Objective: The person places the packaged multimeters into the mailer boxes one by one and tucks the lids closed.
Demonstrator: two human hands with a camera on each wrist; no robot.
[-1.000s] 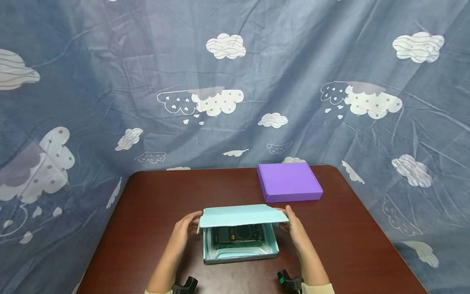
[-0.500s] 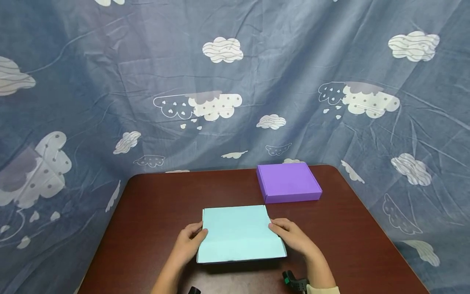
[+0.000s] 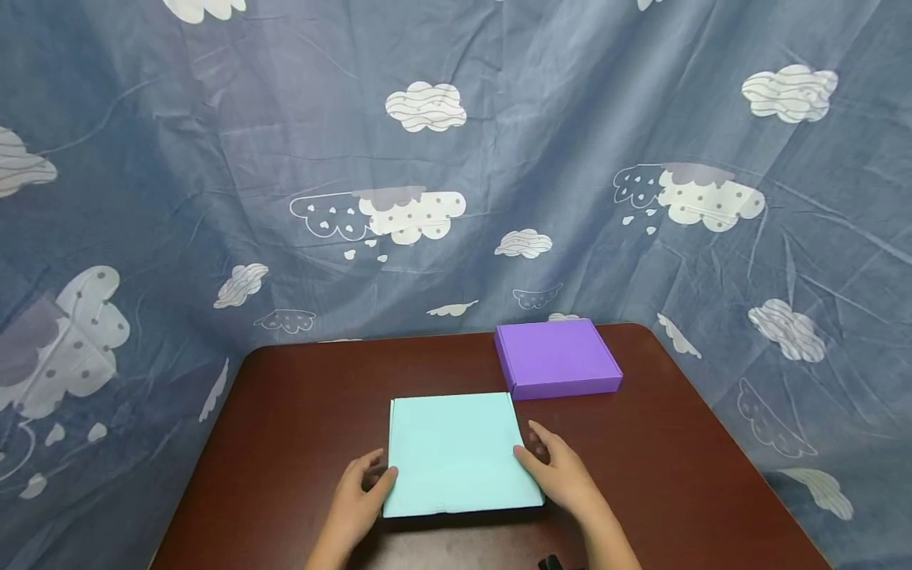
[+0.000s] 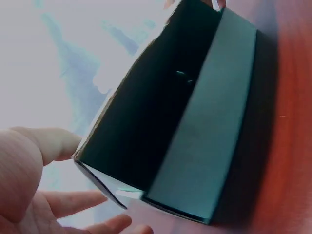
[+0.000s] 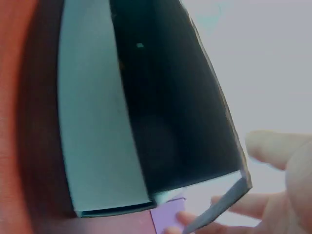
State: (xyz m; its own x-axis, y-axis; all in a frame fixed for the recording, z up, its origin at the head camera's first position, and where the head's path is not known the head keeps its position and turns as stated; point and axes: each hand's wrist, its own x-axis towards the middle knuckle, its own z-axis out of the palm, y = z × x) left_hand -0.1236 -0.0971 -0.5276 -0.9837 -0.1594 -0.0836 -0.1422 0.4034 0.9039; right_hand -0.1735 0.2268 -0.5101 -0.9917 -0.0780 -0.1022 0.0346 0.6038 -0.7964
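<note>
On the table lies a light blue cardboard box [image 3: 459,455], its lid lowered over the top. Both wrist views show a dark gap between the raised lid edge and the front wall [image 4: 204,112], so the lid is not flush. My left hand [image 3: 356,499] is at the box's left side, its thumb at the lid edge and its fingers spread beside the box. At the right side, my right hand [image 3: 563,475] has its thumb at the lid edge and its other fingers a little off the box. A side flap [image 5: 219,207] hangs near the right fingers. The box's contents are hidden.
A closed purple box [image 3: 559,360] sits behind and to the right, near the table's back edge. The brown table [image 3: 306,412] is bordered at back and sides by a blue cloud-print curtain [image 3: 342,119].
The light blue lid has come down toward the front, covering the dark object seen inside earlier. My hands have shifted from the back corners toward the front along the sides, thumbs now over the lid edges.
</note>
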